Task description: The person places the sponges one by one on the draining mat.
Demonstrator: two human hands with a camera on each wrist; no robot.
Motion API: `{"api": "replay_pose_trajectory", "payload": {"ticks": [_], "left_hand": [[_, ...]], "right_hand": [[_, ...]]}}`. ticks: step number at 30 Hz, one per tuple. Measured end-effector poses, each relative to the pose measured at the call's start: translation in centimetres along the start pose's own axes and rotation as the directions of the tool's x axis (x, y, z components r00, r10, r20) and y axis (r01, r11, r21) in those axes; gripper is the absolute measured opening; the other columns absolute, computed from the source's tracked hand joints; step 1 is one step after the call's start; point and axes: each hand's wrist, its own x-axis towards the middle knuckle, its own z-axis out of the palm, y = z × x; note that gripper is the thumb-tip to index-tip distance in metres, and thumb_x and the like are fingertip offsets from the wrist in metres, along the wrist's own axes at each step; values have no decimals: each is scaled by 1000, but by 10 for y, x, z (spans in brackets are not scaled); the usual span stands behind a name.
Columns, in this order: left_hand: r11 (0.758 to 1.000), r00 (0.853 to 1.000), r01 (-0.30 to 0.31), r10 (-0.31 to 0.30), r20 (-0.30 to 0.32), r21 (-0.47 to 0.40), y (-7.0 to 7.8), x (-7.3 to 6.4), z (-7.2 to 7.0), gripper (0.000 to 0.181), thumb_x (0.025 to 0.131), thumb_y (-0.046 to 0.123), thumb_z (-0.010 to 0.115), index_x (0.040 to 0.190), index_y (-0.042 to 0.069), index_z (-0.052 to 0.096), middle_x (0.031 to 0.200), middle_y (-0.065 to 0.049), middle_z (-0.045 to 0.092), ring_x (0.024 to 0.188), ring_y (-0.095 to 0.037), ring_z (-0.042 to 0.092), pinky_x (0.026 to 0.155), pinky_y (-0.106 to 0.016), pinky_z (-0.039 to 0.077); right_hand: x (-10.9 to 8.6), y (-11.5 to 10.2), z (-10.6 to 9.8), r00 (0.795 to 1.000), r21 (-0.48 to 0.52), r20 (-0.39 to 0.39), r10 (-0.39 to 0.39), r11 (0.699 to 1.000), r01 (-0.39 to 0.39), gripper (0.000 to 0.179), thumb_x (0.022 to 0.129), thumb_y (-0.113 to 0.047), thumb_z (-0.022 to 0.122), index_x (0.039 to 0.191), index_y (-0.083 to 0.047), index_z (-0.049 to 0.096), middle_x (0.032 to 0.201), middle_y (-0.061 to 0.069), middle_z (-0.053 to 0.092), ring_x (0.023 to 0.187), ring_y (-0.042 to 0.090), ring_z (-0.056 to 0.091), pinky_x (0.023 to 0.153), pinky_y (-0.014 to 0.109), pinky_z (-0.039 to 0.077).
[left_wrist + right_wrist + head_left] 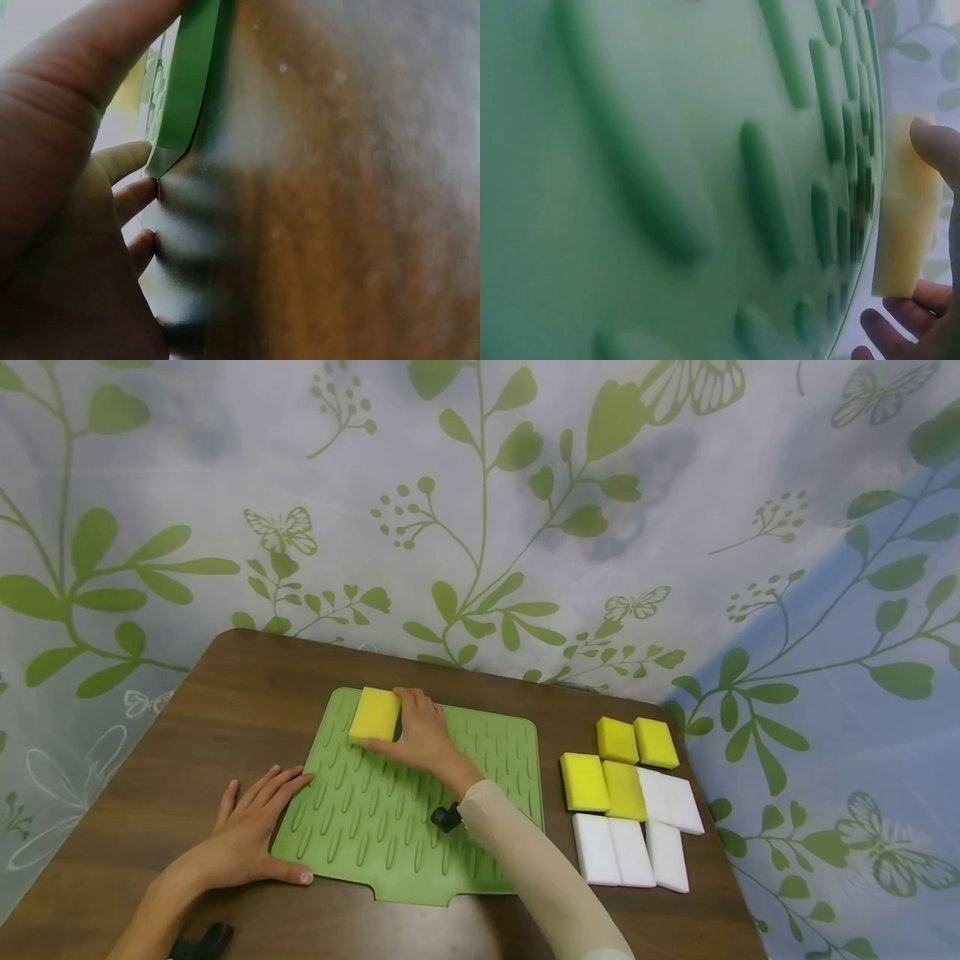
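A green drying mat (pixel 345 835) with raised oval ridges lies on the wooden table. My right hand (pixel 423 735) holds a yellow sponge (pixel 375 717) at the mat's upper left corner. In the right wrist view, the thumb presses one end of this sponge (pixel 906 244) and the fingertips sit at the other. My left hand (pixel 247 835) rests at the mat's left side, fingers spread, with a fingertip and the thumb right at its edge. The left wrist view shows those fingertips (pixel 139 199) beside the mat's rim (pixel 187 82).
Right of the mat, several yellow sponges (pixel 585 782) and several white sponges (pixel 597 850) lie side by side in a group. A patterned curtain or wall covering (pixel 480 510) rises behind the table's back edge. Bare wood of the table (pixel 172 735) shows at the left.
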Motion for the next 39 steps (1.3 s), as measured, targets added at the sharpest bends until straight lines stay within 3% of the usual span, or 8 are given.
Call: {"api": "replay_pose_trajectory", "payload": {"ticks": [8, 19, 39], "left_hand": [[999, 999, 37, -37, 17, -13, 2, -2, 3, 134, 61, 72, 95, 168, 21, 33, 174, -18, 30, 161, -54, 20, 117, -86, 0], [1000, 999, 29, -29, 17, 7, 3, 0, 1, 135, 61, 71, 96, 168, 20, 33, 174, -18, 30, 160, -54, 22, 116, -86, 2], [999, 998, 47, -47, 36, -2, 3, 3, -4, 134, 62, 72, 95, 168, 19, 34, 174, -18, 30, 161, -53, 20, 117, -85, 1]], "right_hand": [[7, -15, 12, 999, -53, -17, -36, 998, 35, 105, 90, -78, 68, 167, -17, 31, 160, 5, 46, 143, 26, 53, 126, 51, 39], [20, -31, 22, 999, -88, -22, -30, 996, 27, 107, 89, -82, 66, 166, -17, 33, 158, 4, 49, 139, 24, 57, 124, 48, 42], [27, -38, 28, 1000, -93, -13, -11, 996, 10, 107, 90, -81, 64, 168, -16, 31, 159, 3, 47, 138, 21, 56, 122, 45, 44]]}}
